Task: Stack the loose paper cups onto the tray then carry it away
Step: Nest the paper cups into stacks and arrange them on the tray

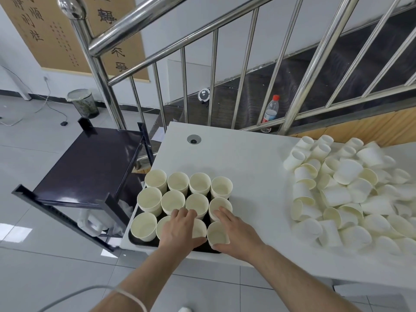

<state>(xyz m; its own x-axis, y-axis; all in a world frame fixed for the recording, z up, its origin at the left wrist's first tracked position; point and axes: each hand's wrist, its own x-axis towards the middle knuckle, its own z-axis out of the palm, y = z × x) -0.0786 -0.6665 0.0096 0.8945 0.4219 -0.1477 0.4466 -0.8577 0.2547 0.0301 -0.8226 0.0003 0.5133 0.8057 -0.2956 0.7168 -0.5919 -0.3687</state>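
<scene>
Paper cup stacks (177, 188) fill black tray (132, 238); left hand (180, 228), right hand (234, 230) each grip one.

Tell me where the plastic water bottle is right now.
In the head view, the water bottle stands upright at upper right of centre, behind the stair railing bars, just beyond the far edge of the white table.

We are seeing large dark brush-written Chinese characters on a tan calligraphy scroll (67, 30) hanging on the wall, with columns of smaller characters between them, all too broken up by the railing to read. The label on the plastic bottle (270, 109) is showing no legible print.
</scene>
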